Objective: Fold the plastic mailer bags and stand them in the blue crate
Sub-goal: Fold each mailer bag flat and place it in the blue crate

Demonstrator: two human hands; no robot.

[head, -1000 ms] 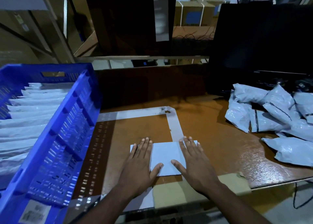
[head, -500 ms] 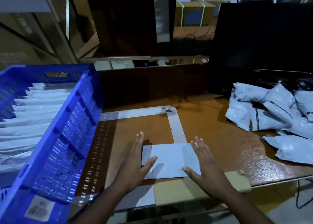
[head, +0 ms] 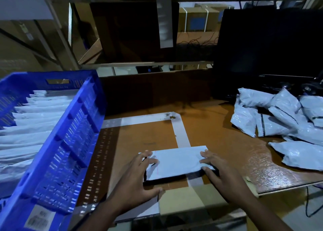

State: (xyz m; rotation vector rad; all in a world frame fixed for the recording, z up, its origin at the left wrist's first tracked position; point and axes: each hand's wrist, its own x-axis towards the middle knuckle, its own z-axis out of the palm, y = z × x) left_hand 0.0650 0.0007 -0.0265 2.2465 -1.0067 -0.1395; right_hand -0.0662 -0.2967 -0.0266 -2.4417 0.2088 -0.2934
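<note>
Left hand (head: pixel 138 176) and right hand (head: pixel 222 175) pinch the folded mailer's (head: pixel 176 162) ends; thumbs partly hidden.

Both hands (head: pixel 138 178) (head: pixel 221 174) grip the folded mailer bag's (head: pixel 176 162) ends.

I can read one mark only: small pale lettering, seemingly "DELL", on the lower bezel of the black monitor (head: pixel 269 44). The white barcode sticker (head: pixel 37 218) on the blue crate (head: pixel 70 143) carries print too blurred to read.
</note>
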